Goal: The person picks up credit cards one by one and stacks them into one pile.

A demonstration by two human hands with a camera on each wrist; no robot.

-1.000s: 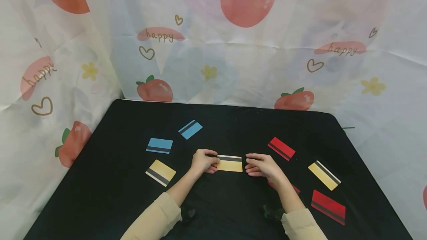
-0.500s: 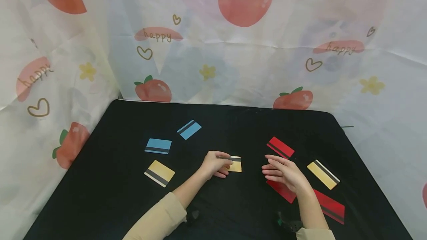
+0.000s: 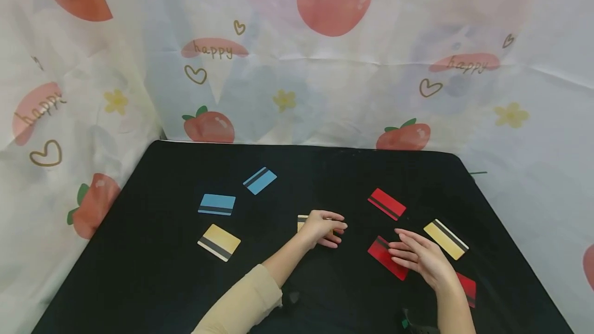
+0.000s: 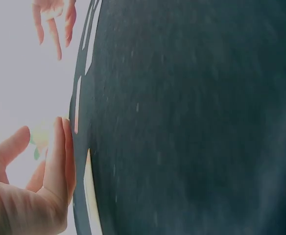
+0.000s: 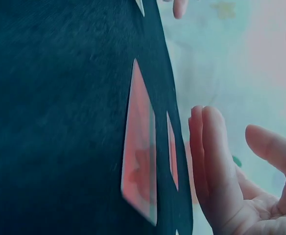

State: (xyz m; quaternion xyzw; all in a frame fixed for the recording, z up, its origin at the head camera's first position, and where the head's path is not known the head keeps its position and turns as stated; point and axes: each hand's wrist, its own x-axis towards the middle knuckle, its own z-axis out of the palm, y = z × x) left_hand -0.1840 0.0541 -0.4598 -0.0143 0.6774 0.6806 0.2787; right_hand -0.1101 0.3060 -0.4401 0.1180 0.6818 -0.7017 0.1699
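Note:
My left hand (image 3: 327,228) hovers over a gold card (image 3: 301,222) with a dark stripe, hiding most of it. In the left wrist view the fingers of that hand (image 4: 40,181) are extended and hold nothing. My right hand (image 3: 424,259) is above the near red card (image 3: 382,254), covering its right side. Its fingers (image 5: 214,156) are straight and apart from the card in the right wrist view. A second red card (image 3: 387,204) lies farther back, and a third red card (image 3: 467,288) is partly hidden behind the right forearm.
Two blue cards (image 3: 216,204) and a gold card (image 3: 219,243) lie on the left of the black table (image 3: 153,282). Another gold card (image 3: 446,239) is at the right. A patterned curtain (image 3: 278,30) stands behind the table's far edge.
My left hand has let go of the middle gold card's left end and moved right across it. The right hand has moved right and nearer, away from that card to the near red card.

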